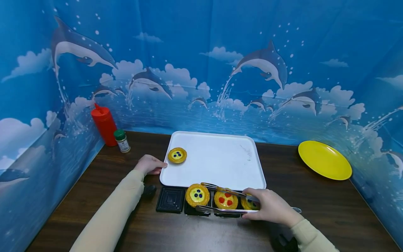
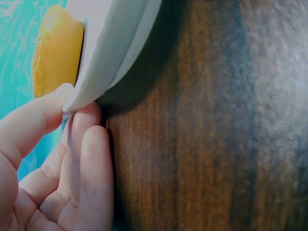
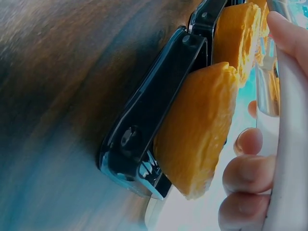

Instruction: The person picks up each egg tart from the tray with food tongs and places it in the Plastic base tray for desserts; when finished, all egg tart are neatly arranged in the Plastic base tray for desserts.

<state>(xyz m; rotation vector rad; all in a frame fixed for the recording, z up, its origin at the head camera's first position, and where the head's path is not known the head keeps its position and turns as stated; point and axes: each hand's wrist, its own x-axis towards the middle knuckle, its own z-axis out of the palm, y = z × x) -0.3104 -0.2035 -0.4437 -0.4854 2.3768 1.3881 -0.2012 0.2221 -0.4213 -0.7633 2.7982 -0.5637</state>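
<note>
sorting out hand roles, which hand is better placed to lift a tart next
Probably the right hand: it holds the tongs beside the nearer tarts, while the left hand pinches the white tray at its edge.

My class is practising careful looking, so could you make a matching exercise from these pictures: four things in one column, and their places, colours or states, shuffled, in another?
Things:
1. tongs
2. tray
3. plate
4. bottle

Descriptions:
A. yellow, right of the tray
B. gripped by the right hand
C. red, beside a green-topped jar
D. white, edge pinched by the left hand

Pairs: 1-B, 2-D, 3-A, 4-C
</note>
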